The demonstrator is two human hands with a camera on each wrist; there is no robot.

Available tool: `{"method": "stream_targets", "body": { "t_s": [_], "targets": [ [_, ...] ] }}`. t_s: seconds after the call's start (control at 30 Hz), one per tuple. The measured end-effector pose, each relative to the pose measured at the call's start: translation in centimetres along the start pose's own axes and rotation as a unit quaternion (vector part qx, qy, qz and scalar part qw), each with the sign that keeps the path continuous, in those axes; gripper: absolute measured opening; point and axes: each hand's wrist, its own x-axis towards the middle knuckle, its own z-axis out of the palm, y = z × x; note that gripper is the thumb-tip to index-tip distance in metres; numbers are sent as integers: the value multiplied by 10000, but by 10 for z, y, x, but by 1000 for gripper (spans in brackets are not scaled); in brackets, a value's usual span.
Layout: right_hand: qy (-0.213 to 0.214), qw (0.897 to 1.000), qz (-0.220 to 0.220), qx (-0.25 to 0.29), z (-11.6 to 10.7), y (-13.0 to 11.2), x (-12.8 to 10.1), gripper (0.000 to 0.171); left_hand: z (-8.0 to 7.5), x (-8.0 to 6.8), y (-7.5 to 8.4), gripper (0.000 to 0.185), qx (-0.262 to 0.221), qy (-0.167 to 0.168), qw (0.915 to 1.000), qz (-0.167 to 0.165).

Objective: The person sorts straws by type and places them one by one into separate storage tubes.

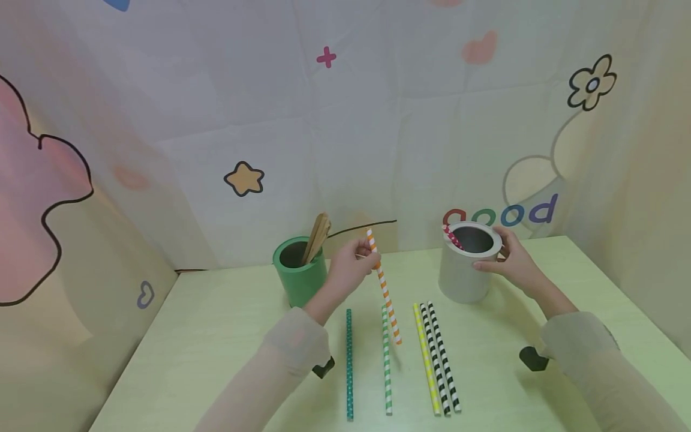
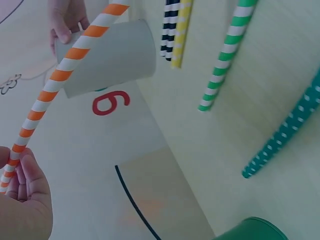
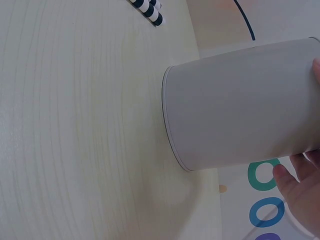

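Observation:
My left hand point(image 1: 353, 264) pinches an orange-and-white striped straw point(image 1: 384, 288) near its top end, holding it tilted above the table; the left wrist view shows my fingertips point(image 2: 22, 172) on that straw point(image 2: 65, 70). My right hand point(image 1: 507, 258) grips the rim of a grey cup point(image 1: 466, 264) at the back right, with a red dotted straw point(image 1: 452, 237) inside. The right wrist view shows the cup's wall point(image 3: 240, 105) and my fingers point(image 3: 300, 185) beside it. Flat on the table lie a teal straw point(image 1: 349, 363), a green striped straw point(image 1: 386, 360), a yellow straw point(image 1: 426, 360) and two black-and-white straws point(image 1: 439, 360).
A green cup point(image 1: 299, 273) with wooden sticks point(image 1: 317, 237) stands at the back left of the pale table point(image 1: 216, 336). A patterned cloth backdrop point(image 1: 345, 120) closes off the back and both sides. Black wrist mounts sit under both sleeves.

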Motion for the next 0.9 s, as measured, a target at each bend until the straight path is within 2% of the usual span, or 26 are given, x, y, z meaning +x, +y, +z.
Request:
{"method": "stream_targets", "body": {
  "t_s": [0.27, 0.57, 0.73, 0.9],
  "targets": [
    [-26, 10000, 3, 2, -1, 0, 0, 92, 6, 7, 19, 18, -589, 202, 9980, 71],
    [-32, 10000, 49, 64, 0, 2, 2, 91, 12, 18, 36, 20, -923, 698, 9931, 201],
    [-12, 9999, 46, 104, -1, 3, 2, 89, 18, 26, 42, 19, -1161, 966, 9880, 313],
    [-28, 9999, 41, 97, -2, 3, 2, 90, 26, 35, 48, 20, -1641, 1214, 9780, 426]
  ]
}}
